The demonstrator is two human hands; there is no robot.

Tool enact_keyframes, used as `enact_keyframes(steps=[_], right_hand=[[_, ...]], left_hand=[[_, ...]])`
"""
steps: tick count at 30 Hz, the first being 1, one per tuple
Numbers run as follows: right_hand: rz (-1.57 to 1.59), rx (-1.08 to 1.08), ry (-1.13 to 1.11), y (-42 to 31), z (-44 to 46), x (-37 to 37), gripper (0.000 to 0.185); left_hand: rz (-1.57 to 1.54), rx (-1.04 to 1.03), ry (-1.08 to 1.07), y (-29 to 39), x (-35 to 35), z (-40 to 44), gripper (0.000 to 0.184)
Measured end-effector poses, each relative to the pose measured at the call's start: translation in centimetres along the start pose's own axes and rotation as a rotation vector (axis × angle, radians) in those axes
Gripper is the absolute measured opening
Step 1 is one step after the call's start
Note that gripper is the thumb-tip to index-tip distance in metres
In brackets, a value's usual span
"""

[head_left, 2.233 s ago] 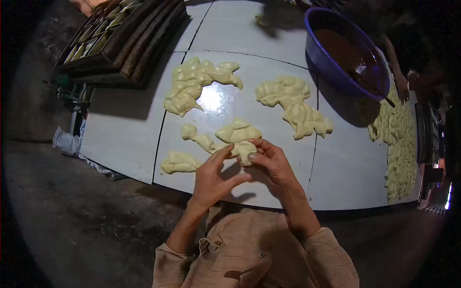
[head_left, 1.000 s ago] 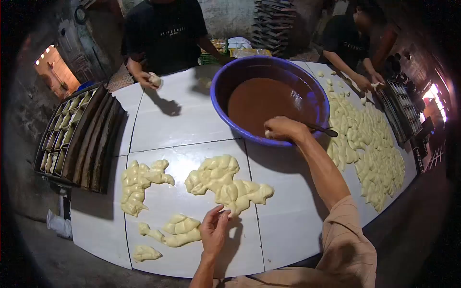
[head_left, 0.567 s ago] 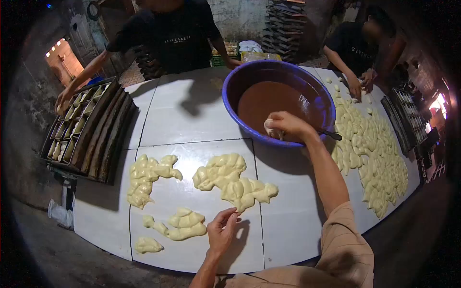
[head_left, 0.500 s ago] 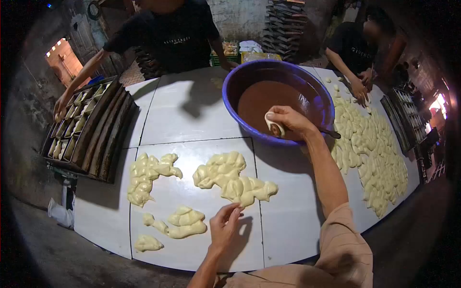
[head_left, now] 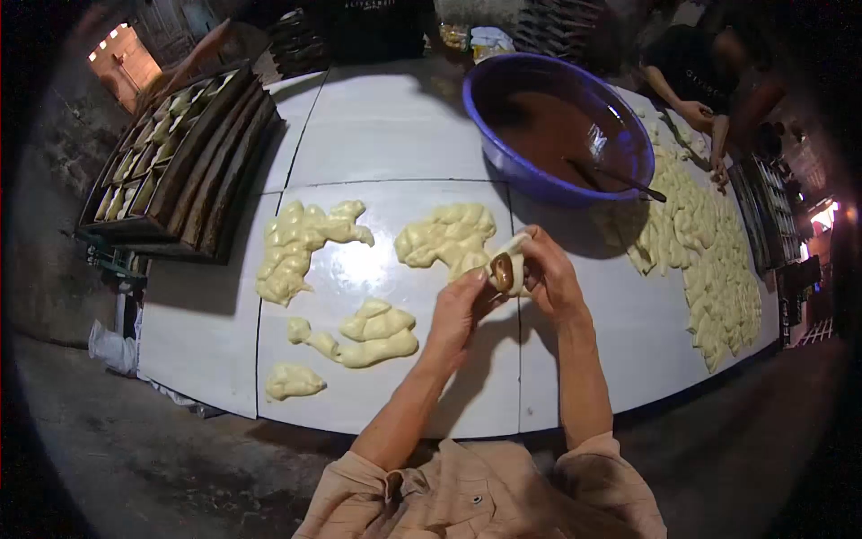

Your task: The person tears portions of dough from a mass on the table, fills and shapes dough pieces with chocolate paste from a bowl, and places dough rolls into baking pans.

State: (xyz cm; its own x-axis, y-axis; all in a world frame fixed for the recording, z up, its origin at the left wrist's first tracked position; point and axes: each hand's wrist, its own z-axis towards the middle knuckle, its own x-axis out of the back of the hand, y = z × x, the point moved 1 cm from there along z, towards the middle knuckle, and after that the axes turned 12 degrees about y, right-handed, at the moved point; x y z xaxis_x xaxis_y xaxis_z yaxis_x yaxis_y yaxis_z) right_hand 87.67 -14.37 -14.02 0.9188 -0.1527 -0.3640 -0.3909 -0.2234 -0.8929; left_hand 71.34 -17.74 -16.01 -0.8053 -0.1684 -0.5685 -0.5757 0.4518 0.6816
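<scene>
A piece of pale dough (head_left: 518,244) with glossy brown filling (head_left: 503,271) on it is held between my two hands above the table. My left hand (head_left: 460,310) pinches its near left edge. My right hand (head_left: 552,269) grips the other side, fingers curled around the dough. Just behind my hands, a cluster of dough pieces (head_left: 444,235) lies on the white tabletop. To the left are another dough cluster (head_left: 296,247) and smaller lumps (head_left: 377,334). Beyond my right hand stands a purple basin (head_left: 503,162) of brown filling, a dark-handled utensil (head_left: 620,181) resting in it.
Many dough pieces (head_left: 709,242) cover the table's right side. Stacked dark trays (head_left: 206,180) with dough in compartments stand at left, more trays (head_left: 763,211) at far right. One person (head_left: 382,27) stands across the table; another person's hands (head_left: 705,121) work at the upper right.
My right hand has come back from over the basin with the filled dough. My left hand has lifted from the table and now holds the dough too. The view has tilted down.
</scene>
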Motion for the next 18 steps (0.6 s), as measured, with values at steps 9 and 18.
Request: enact_keyframes(steps=[9, 18], right_hand=[[-0.785, 0.765, 0.143, 6.3, -5.8, -6.2, 0.036], [-0.315, 0.186, 0.185, 8.7, -4.8, -6.5, 0.015]], left_hand=[[0.175, -0.148, 0.199, 0.7, 6.6, -1.4, 0.045], [0.299, -0.034, 0.064, 3.4, 7.2, -0.2, 0.045]])
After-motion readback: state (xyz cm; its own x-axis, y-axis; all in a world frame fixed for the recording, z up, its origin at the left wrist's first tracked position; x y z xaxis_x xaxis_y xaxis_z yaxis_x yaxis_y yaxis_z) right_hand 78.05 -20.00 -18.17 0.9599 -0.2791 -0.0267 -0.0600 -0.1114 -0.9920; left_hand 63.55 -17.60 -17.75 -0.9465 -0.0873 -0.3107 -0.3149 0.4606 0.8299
